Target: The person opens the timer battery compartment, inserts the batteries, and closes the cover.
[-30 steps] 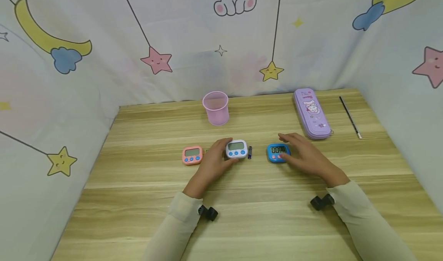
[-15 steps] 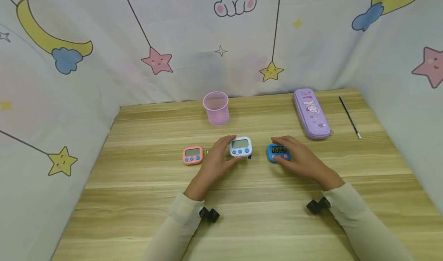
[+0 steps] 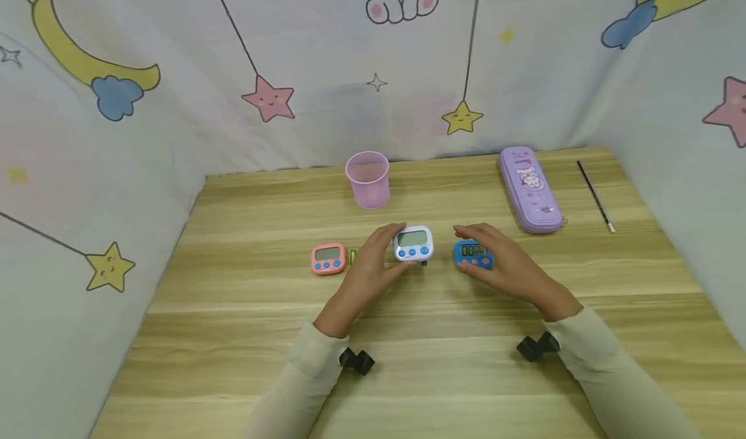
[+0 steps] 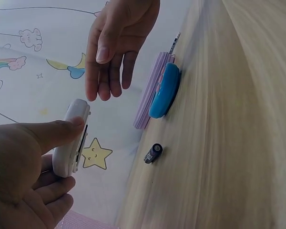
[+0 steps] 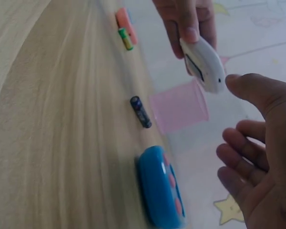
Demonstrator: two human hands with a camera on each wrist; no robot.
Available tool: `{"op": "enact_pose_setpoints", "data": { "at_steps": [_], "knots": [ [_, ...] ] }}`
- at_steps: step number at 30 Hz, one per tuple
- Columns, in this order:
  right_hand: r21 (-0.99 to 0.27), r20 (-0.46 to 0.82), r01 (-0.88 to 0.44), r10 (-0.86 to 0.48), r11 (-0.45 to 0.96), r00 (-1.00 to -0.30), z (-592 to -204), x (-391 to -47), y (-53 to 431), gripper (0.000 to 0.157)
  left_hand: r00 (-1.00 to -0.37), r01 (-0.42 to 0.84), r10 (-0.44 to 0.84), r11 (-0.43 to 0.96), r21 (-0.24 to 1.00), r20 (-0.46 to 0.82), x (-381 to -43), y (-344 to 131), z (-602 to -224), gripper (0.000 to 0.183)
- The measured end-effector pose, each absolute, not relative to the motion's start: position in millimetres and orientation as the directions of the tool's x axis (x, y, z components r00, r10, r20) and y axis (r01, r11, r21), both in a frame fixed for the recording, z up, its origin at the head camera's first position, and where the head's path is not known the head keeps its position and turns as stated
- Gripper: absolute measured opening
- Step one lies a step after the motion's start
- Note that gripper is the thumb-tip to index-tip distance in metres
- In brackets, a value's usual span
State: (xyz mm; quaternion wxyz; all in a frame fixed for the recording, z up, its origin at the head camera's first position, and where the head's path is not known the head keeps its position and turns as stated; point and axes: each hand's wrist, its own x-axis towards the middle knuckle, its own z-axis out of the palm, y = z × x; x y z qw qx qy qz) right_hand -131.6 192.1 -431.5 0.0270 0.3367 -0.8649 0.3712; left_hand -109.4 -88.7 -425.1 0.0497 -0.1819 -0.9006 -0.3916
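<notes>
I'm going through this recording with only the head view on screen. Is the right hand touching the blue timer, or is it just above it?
Observer: Just above it. The left wrist view, from the side, shows a gap between the right hand and the blue timer.
Reviewer: All right. And what is that dark tip showing just below the white timer?
Observer: The right wrist view shows it whole: a dark battery lying on the table.
</notes>
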Motion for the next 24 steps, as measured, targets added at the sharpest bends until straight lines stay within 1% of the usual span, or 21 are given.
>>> {"op": "enact_pose_setpoints", "data": {
  "at_steps": [9, 14, 19, 24],
  "knots": [
    [-0.644, 0.317, -0.621, -0.584, 0.446, -0.748, -418.3, -138.4, 176.6, 0.067, -0.912, 0.406, 0.307, 0.589, 0.699, 0.271, -106.9, -87.4, -419.0, 0.069],
    [-0.654, 0.31, -0.628, -0.608, 0.422, -0.731, -413.8, -139.2, 168.9, 0.064, -0.904, 0.424, 0.308, 0.568, 0.706, 0.295, -103.8, -85.7, -416.2, 0.07],
    [-0.654, 0.328, -0.633, -0.598, 0.414, -0.731, -414.2, -139.6, 167.2, 0.06, -0.889, 0.455, 0.327, 0.554, 0.697, 0.32, -103.2, -84.2, -414.6, 0.07],
    [-0.657, 0.337, -0.638, -0.601, 0.401, -0.725, -418.3, -139.3, 165.9, 0.062, -0.887, 0.456, 0.349, 0.558, 0.693, 0.303, -103.1, -82.9, -415.5, 0.069]
  ]
}}
